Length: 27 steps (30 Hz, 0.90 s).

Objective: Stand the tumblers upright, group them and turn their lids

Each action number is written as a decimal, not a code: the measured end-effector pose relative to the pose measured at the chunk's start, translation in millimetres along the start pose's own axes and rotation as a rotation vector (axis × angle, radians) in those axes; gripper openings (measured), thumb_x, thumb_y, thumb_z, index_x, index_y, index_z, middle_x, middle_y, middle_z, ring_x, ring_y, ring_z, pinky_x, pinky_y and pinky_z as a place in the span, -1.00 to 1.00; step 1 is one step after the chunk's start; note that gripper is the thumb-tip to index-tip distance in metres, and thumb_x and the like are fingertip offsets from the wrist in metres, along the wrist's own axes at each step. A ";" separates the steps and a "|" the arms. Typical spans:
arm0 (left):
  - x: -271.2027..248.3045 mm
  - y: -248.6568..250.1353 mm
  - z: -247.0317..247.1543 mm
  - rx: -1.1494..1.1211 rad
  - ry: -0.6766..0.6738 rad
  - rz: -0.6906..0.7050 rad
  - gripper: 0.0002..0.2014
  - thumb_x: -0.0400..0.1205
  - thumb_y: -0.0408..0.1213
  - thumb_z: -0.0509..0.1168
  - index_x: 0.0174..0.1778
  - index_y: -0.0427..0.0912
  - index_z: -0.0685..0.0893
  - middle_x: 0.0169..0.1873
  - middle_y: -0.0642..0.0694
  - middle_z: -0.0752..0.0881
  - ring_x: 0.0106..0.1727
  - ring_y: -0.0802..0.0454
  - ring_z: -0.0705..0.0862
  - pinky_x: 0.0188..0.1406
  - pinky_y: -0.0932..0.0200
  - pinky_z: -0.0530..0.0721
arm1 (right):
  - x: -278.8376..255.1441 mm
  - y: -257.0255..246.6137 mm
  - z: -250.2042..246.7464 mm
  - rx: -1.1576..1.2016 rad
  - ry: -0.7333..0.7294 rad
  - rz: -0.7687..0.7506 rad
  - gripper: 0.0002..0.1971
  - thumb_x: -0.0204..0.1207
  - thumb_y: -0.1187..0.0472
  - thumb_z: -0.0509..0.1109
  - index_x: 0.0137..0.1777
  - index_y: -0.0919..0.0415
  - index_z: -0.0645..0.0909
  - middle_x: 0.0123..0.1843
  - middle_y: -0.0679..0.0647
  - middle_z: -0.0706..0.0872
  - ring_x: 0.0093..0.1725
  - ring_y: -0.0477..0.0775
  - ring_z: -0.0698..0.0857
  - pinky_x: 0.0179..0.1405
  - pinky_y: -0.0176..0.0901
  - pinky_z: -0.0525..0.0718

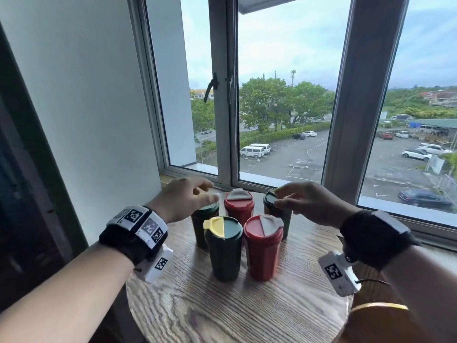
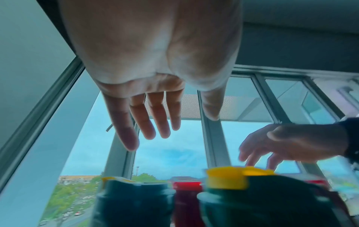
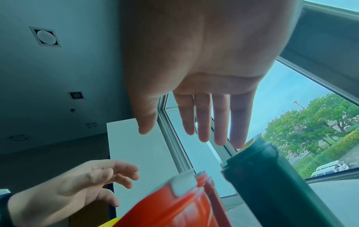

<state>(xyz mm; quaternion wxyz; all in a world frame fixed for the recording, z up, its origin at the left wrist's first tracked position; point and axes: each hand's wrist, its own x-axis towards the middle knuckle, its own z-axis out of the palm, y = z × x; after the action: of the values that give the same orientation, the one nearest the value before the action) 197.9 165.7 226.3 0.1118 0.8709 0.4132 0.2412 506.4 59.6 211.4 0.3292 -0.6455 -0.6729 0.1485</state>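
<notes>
Hovering our left hand (image 1: 184, 198) above the rear-left dark green plastic cup (image 1: 197, 226), we hold our right hand (image 1: 314, 201) above the rear-right dark green plastic cup (image 1: 269, 200). Both grips are apart, empty.

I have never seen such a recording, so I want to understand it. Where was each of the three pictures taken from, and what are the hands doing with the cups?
There is no machine here: a person works with two bare hands. The wide picture comes from a camera on the head, looking down at a round wooden table beside a window. The other two come from cameras strapped to the wrists, each looking along the palm to the fingers.

Five lidded cups stand on the table: a front green cup, a front red cup, a back red cup and two more green ones. The left hand hovers over the back left green cup, the right hand over the back right green cup. Both hands have relaxed fingers and hold nothing. I cannot tell whether the fingertips touch the lids.
</notes>
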 end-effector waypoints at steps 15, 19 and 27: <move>44.5 -67.7 32.9 0.103 -0.216 -0.155 -0.05 0.33 0.20 0.62 0.63 -0.02 0.47 0.51 -0.06 0.61 0.44 -0.06 0.59 0.46 -0.01 0.57 | 56.7 44.4 2.0 -0.343 -0.154 0.148 -0.12 0.40 -0.04 0.69 0.70 0.02 0.40 0.62 0.04 0.58 0.55 0.08 0.55 0.50 -0.12 0.47; 47.9 -76.6 30.0 0.101 -0.160 -0.162 -0.10 0.33 0.15 0.64 0.60 -0.01 0.53 0.44 -0.08 0.67 0.36 -0.09 0.64 0.39 -0.03 0.62 | 61.8 52.1 5.2 -0.336 -0.108 0.120 -0.18 0.42 0.00 0.69 0.66 0.07 0.47 0.58 0.06 0.62 0.52 0.09 0.58 0.46 -0.15 0.48; 65.9 -105.9 16.3 0.102 -0.043 -0.268 -0.16 0.37 0.04 0.65 0.58 -0.06 0.56 0.45 -0.12 0.67 0.39 -0.12 0.64 0.29 0.10 0.55 | 67.2 63.8 6.9 -0.318 -0.098 0.116 -0.19 0.38 -0.08 0.70 0.62 0.02 0.51 0.50 0.03 0.68 0.41 0.08 0.64 0.42 -0.05 0.58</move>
<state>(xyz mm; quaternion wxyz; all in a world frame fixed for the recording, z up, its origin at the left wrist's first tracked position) 171.5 283.9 192.2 0.1076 0.8176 0.5348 0.1842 554.6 134.0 183.4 0.1803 -0.7192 -0.6649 0.0902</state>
